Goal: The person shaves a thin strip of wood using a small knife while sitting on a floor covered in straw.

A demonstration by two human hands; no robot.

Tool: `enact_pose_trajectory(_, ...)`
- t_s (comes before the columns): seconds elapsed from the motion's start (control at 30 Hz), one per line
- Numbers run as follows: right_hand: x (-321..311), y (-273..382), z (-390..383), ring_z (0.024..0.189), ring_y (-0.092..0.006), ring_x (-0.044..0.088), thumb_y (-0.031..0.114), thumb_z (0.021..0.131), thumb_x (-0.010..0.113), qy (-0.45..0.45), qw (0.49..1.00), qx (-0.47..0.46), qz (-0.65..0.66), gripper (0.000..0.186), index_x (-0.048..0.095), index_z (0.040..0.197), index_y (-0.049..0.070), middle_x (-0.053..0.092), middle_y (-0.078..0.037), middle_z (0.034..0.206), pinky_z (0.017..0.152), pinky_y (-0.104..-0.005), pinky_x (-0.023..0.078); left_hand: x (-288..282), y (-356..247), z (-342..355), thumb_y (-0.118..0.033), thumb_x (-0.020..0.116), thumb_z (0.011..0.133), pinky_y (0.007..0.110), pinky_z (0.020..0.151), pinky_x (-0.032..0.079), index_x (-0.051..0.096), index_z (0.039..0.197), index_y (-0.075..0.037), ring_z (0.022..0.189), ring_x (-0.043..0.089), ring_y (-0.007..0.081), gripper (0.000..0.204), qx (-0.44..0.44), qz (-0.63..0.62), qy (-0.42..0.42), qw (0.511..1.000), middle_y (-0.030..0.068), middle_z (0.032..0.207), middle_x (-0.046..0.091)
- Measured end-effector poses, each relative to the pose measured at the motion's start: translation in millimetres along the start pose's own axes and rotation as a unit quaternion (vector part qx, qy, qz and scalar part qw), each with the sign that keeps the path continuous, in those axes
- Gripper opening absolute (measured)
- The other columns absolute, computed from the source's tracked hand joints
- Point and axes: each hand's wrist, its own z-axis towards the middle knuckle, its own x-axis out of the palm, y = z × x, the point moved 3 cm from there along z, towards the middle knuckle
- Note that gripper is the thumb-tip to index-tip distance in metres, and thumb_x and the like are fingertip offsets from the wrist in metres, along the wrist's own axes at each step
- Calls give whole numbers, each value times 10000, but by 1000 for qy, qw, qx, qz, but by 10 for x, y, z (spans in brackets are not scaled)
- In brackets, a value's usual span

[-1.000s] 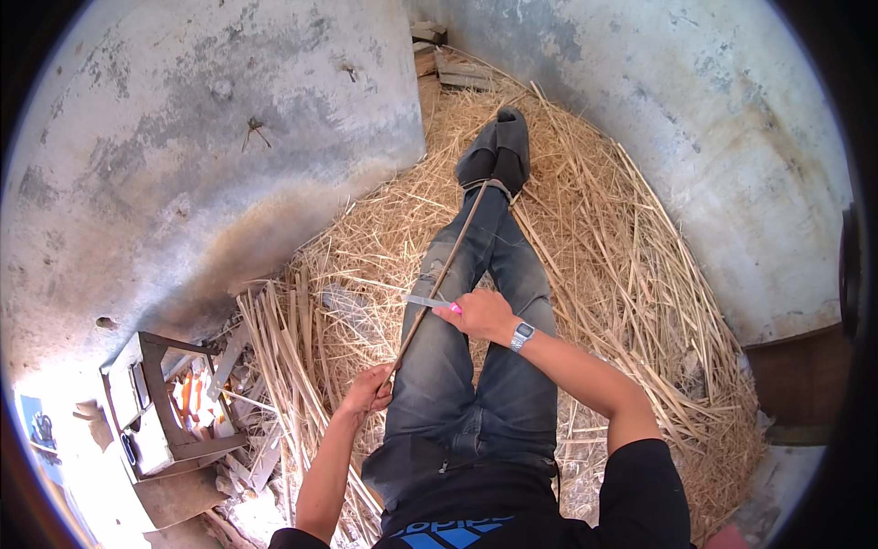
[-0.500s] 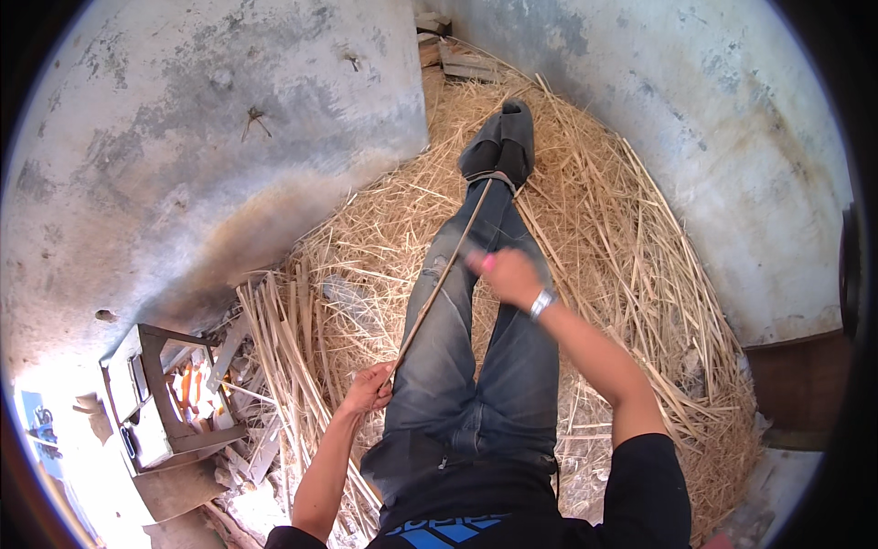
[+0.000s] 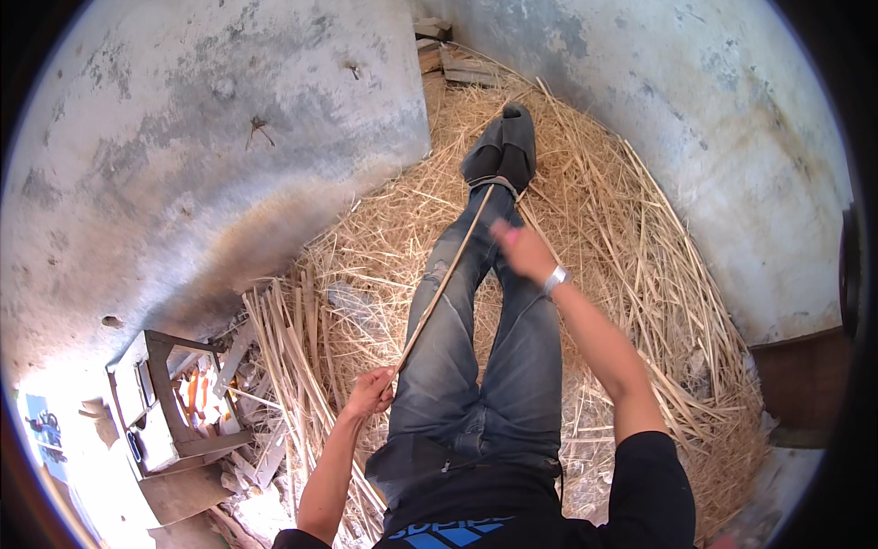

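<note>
L hand (image 3: pixel 370 392) closed on thin stick (image 3: pixel 448 275), R hand (image 3: pixel 530 256) round pink handle (image 3: pixel 509 237) (v. blurry, details unclear)

On my left: one pale wall (image 3: pixel 311 82), blotched grey, with a small dark spot low down; near its foot, one wooden frame (image 3: pixel 218 445), orange pieces (image 3: pixel 194 392) showing through the opening. On my right: a second wall (image 3: pixel 677 110), weathered; one brown panel (image 3: pixel 805 389) below. Ahead of me, far corner: wood pieces (image 3: pixel 471 70). Around me: straw-coloured litter (image 3: pixel 594 197), thickly spread.
</note>
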Motion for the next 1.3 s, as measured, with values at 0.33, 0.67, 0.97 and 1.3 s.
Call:
enact_pose_trajectory(0.33,104,673,-619,808,-436,745,796,988,466,165,963,-160,-139,867,760,737,19,743,-236,797,761,-542,583,-13,89,59,-353,621,1114,238,382,251,692,1270,-83,409,374,69,319,-9,-20,6,1000,-20,612,484)
enact_pose_trajectory(0.67,-628,-350,572,813,-469,721,752,997,509,-78,985,145,43,851,727,789,-44,717,-305,811,729,-549,531,88,16,64,-375,636,1104,241,413,267,683,1283,-85,435,372,68,344,3,14,-7,1000,-25,610,480)
enact_pose_trajectory(0.97,-101,102,-6,738,-397,638,470,1119,508,-23,979,-133,156,504,668,968,16,652,-195,771,726,-471,492,43,41,72,-360,649,1101,213,417,305,705,1308,-59,452,409,42,369,30,60,-38,997,-34,618,531)
enact_pose_trajectory(1.3,143,212,118,785,-487,679,482,1107,509,-157,985,-60,45,523,693,879,49,687,-247,771,685,-557,520,-3,52,80,-342,639,1107,225,401,268,706,1276,-68,437,387,51,329,19,39,-13,999,-33,614,512)
